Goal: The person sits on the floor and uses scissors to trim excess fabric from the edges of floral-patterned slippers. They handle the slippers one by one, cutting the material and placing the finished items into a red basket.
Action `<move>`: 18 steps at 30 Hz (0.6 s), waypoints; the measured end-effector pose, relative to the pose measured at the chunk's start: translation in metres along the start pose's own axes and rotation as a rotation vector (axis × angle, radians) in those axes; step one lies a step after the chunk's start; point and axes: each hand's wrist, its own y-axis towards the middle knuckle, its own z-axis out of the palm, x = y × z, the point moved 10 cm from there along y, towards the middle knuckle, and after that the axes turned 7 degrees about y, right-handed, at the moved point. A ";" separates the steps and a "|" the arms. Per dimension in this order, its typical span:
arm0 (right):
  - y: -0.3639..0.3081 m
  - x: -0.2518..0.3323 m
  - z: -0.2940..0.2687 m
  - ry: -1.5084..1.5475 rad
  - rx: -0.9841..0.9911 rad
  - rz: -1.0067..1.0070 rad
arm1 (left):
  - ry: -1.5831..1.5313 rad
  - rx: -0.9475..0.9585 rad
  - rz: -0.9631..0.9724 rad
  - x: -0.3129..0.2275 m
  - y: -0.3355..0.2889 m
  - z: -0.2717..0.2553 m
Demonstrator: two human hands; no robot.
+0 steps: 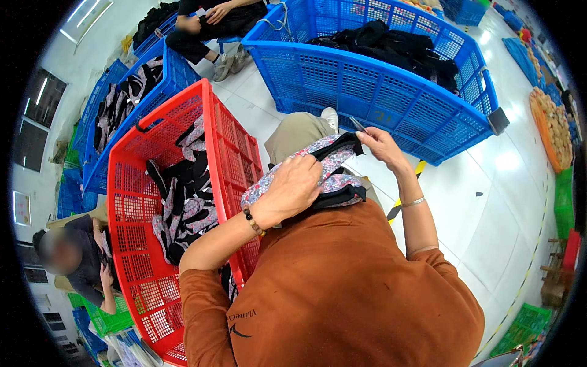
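Note:
A floral fabric piece with black trim [332,160] lies across my lap, grey with small pink and blue flowers. My left hand [295,185] presses on it with bent fingers, gripping the cloth. At its far right end, my right hand [381,147] is closed around what look like small metal thread snips [358,125], their tip pointing up and left. The right fingertips are by the black edge of the fabric; whether they also pinch it I cannot tell. A lower fold with black trim hangs toward my right.
A red crate [160,116] of similar floral and black pieces stands close at my left. Ahead is a large blue crate [367,67] holding black cloth. More blue crates [98,137] stand far left. One person [92,257] works at left, another [214,18] sits ahead.

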 end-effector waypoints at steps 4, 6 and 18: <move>-0.004 0.025 0.012 0.077 0.096 -0.158 | -0.046 -0.058 -0.081 0.006 0.013 -0.005; -0.007 0.045 0.019 0.092 0.137 -0.262 | -0.084 -0.051 -0.098 0.011 0.016 -0.007; -0.050 0.110 0.095 0.068 0.475 -0.327 | -0.911 -0.056 -0.362 0.056 -0.011 0.010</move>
